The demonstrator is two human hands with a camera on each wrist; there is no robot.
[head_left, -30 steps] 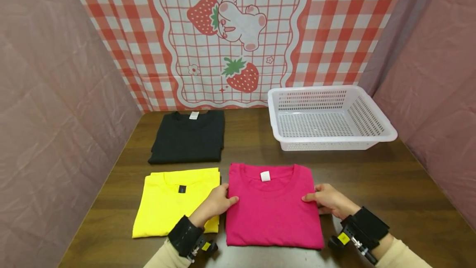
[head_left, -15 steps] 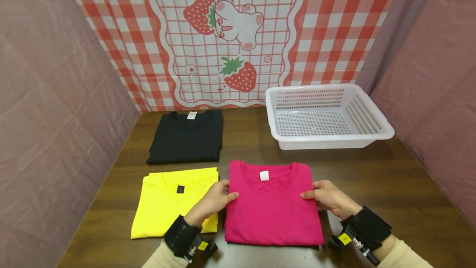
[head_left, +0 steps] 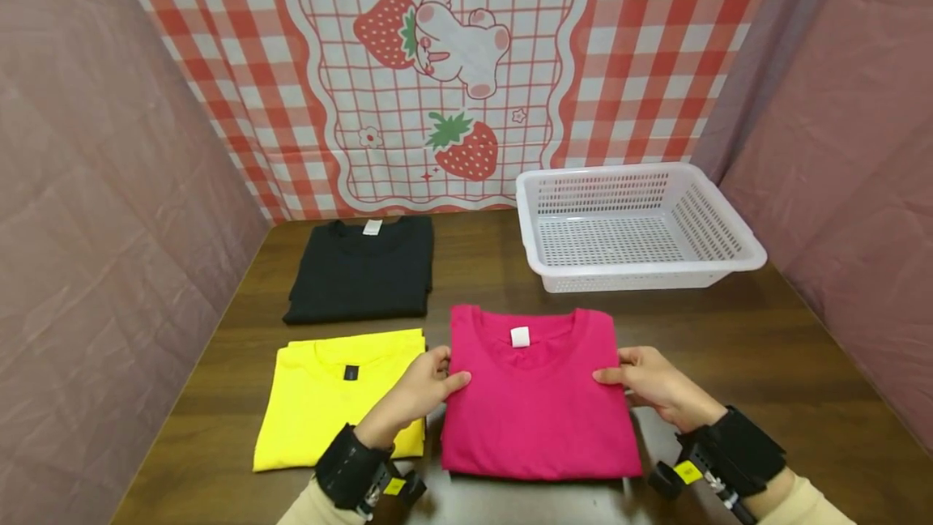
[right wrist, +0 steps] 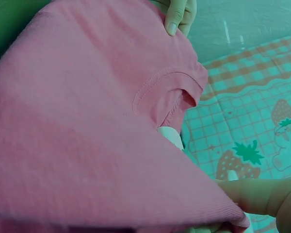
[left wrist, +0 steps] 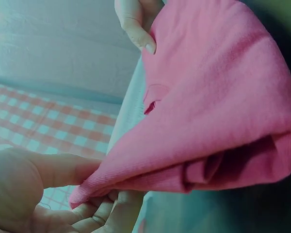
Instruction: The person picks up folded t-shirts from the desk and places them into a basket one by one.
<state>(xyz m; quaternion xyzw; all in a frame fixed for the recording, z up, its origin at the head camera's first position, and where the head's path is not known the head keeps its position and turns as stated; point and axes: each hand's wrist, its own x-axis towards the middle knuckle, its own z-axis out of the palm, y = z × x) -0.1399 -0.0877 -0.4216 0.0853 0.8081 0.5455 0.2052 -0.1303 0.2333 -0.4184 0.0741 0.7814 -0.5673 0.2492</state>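
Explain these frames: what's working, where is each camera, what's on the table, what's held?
No robot: a person's bare left hand and right hand do the work. The widest picture comes from a camera worn on the head, looking forward and down; the two close-ups come from the wrists. On the wood-grain table lie a folded black T-shirt, a folded yellow T-shirt nearer the person, and a white perforated plastic basket at the far right. The hands pinch opposite sides of a folded magenta T-shirt.

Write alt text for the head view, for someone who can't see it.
A person's left hand and right hand grip a folded pink shirt by its sides at a wooden table. A yellow shirt and black shirt lie folded at left; a white basket stands back right.
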